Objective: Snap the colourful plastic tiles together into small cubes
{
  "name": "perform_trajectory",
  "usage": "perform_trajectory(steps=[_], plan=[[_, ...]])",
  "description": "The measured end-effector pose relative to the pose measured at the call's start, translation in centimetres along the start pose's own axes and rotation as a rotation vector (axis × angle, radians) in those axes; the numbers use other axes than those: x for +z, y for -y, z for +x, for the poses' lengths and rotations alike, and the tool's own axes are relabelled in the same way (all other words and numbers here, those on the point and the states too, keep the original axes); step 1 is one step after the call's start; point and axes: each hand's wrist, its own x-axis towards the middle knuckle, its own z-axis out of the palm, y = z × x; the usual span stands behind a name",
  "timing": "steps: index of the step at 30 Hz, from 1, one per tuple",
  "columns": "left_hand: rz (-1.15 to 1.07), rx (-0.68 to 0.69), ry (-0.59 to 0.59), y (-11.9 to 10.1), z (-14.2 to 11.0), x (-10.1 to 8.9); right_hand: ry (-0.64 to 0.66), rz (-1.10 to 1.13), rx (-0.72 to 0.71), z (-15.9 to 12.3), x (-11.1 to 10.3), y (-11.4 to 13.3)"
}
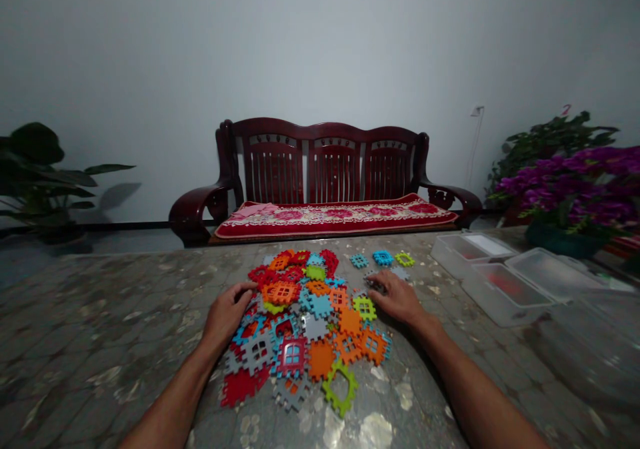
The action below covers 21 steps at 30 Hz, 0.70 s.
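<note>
A heap of plastic interlocking building pieces (320, 359) in red, orange, blue, grey and green covers the middle of the table. My left hand (227, 312) rests against the heap's left edge, its fingers loosely bent and apart, with nothing seen in them. On the right side, my right hand (396, 297) has its fingers closed on a grey interlocking piece (371, 282), mostly hidden by the fingers. Just below that hand lies a green window piece (365, 308). Beyond it, a light blue piece (359, 260), a blue ring-shaped piece (383, 257) and a green ring-shaped piece (405, 259) form a row.
Clear plastic boxes (505, 296) stand on the right of the patterned table (125, 329), one with something red inside. Purple flowers (575, 182) in a green pot stand behind them. A dark wooden bench (330, 162) with a red cover is beyond the table.
</note>
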Motion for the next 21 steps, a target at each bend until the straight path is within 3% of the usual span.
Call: perform_trajectory(steps=[3, 12, 16, 21], plan=[[-0.014, -0.011, -0.006, 0.0, 0.0, 0.1, 0.082, -0.043, -0.002, -0.1, -0.1, 0.7], [-0.003, 0.001, -0.001, 0.1, 0.0, 0.0, 0.155, 0.013, 0.051, 0.5, 0.8, 0.6], [-0.011, 0.008, 0.002, 0.4, 0.1, 0.1, 0.107, 0.105, 0.092, 0.7, 1.0, 0.4], [0.004, 0.020, -0.004, 0.6, 0.1, 0.1, -0.069, 0.227, 0.079, 1.0, 0.4, -0.3]])
